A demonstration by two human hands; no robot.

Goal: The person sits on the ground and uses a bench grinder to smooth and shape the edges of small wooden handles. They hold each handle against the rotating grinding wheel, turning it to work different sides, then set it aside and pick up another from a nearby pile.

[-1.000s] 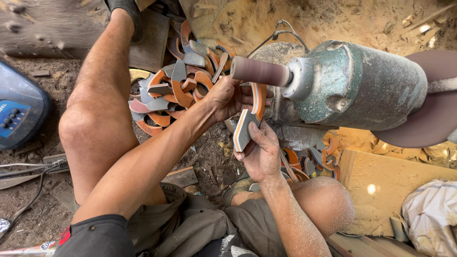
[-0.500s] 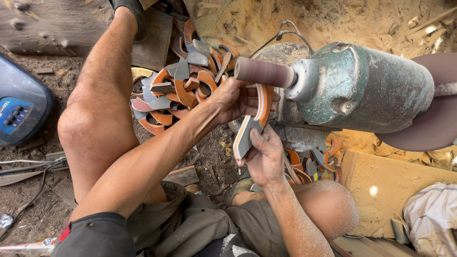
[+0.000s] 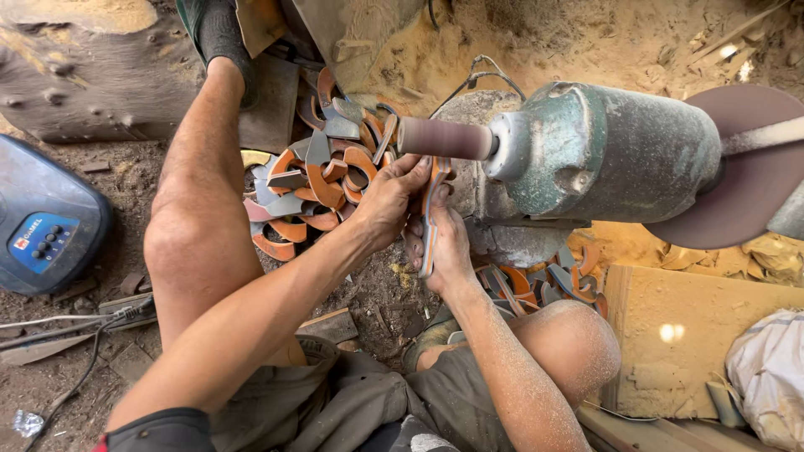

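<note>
Both hands hold one curved orange and grey wooden piece (image 3: pixel 430 219) just under the sanding drum (image 3: pixel 444 138) of a green motor (image 3: pixel 603 151). My left hand (image 3: pixel 387 199) grips its upper end from the left. My right hand (image 3: pixel 448 243) holds it from below and behind. The piece's top edge sits close to the drum; contact is hidden by my fingers.
A pile of similar orange and grey curved pieces (image 3: pixel 322 180) lies left of the drum, with more (image 3: pixel 536 280) under the motor. A reddish sanding disc (image 3: pixel 745 167) is on the motor's right end. A blue box (image 3: pixel 46 226) is far left, a log (image 3: pixel 92 75) behind.
The curved piece has turned more upright and shifted slightly under the drum, with both hands closing in around it. The view has shifted slightly.
</note>
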